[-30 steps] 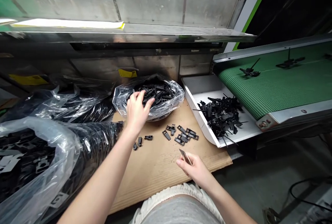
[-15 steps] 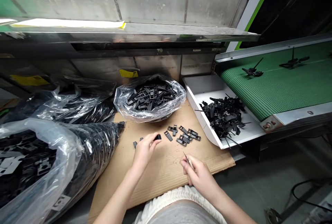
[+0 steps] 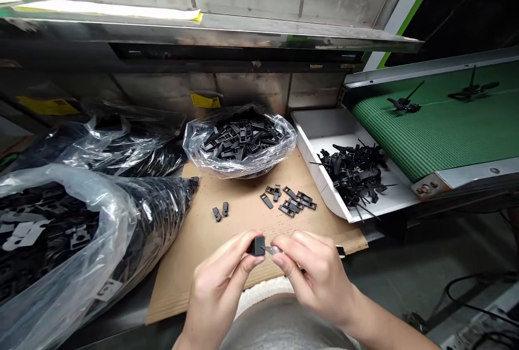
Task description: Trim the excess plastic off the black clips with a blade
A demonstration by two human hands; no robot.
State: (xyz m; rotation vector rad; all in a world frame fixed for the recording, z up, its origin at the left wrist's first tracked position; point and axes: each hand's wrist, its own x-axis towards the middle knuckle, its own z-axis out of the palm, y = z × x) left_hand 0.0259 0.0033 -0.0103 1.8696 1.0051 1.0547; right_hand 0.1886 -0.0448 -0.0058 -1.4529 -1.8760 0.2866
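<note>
Between the thumb and fingers of my left hand (image 3: 227,269) is a small black plastic part (image 3: 258,246). My right hand (image 3: 314,266) is closed around a small knife (image 3: 272,250), most of its handle hidden in the palm. The pointed blade reaches the side of the black part; whether it cuts in I cannot tell. Just beyond my hands, two small black pieces (image 3: 220,211) rest on the cardboard sheet (image 3: 194,263). Several flat black clips (image 3: 290,203) with rectangular openings lie in a loose group farther right.
A plastic-lined container (image 3: 239,166) of black clips stands at the back. Large clear bags (image 3: 133,215) of black parts crowd the left. On the right, a white tray (image 3: 324,199) holds tangled black pieces below a green conveyor belt (image 3: 405,139). A metal shelf (image 3: 227,28) crosses behind.
Both hands have come together near my body. The left brought the black part back from the cardboard's middle, and the knife in the right now meets it. The view has tilted slightly downward.
</note>
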